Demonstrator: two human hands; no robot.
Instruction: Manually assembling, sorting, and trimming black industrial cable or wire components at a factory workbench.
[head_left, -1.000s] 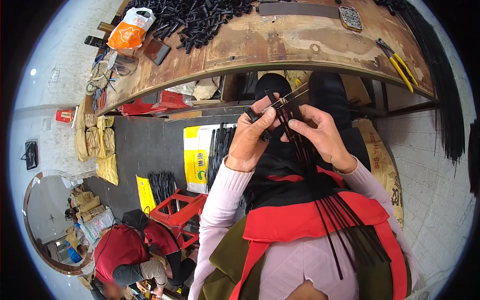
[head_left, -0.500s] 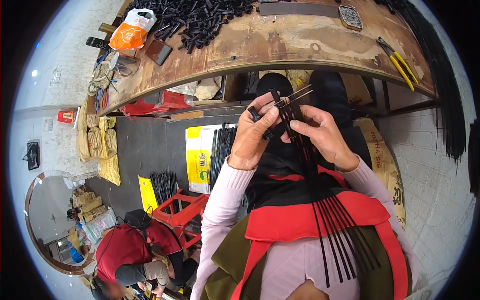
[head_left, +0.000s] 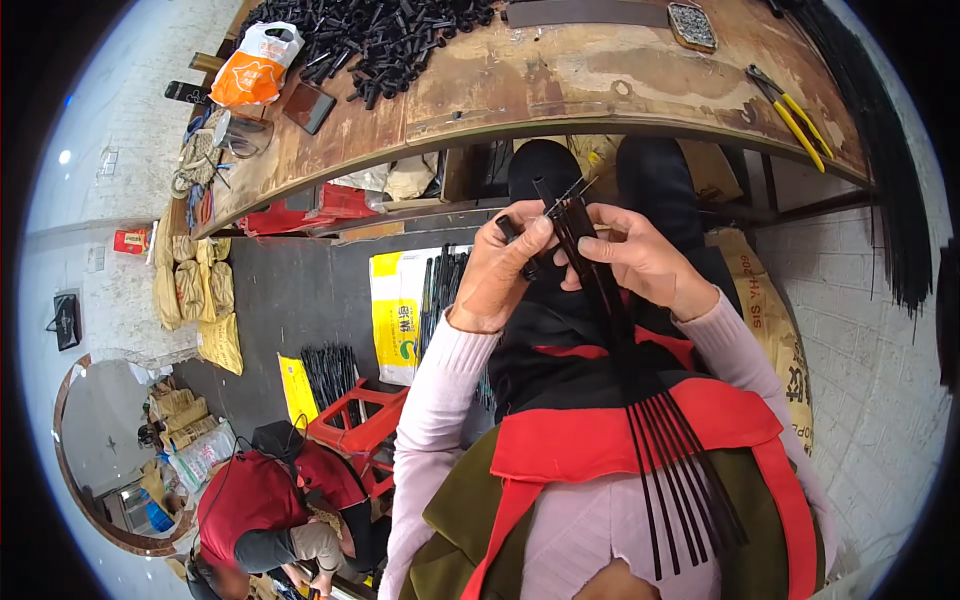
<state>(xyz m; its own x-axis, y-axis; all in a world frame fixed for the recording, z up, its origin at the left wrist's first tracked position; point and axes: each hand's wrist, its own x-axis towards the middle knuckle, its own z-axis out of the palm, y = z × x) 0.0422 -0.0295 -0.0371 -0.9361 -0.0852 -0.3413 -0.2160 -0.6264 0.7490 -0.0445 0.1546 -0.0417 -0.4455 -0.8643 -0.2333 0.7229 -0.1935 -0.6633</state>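
Both my hands are at a bundle of long, thin black ribs (head_left: pixel 604 295), like an umbrella's, which fans out over the red band of my apron. My left hand (head_left: pixel 497 268) is closed at the top end of the bundle, thumb against fingers. A short black tubular piece (head_left: pixel 522 250) also sits in this hand's grip. Thin dark wire or rod ends (head_left: pixel 573 193) stick out past the fingertips. On the other side, my right hand (head_left: pixel 650 262) pinches the ribs, its thumb lying across them. The exact joint between the fingers is partly hidden.
The wooden bench (head_left: pixel 560 85) ahead bears a heap of black tubular parts (head_left: pixel 345 40), a tin of small metal pieces (head_left: pixel 692 27) and yellow-handled pliers (head_left: pixel 790 118). Black strands (head_left: pixel 895 200) hang at right. A person (head_left: pixel 265 500) works at lower left beside a red stool (head_left: pixel 355 425).
The thin rod ends at the top have drawn in closer to the bundle. My right hand's fingers have shifted slightly toward the left hand. Both hands still grip the ribs.
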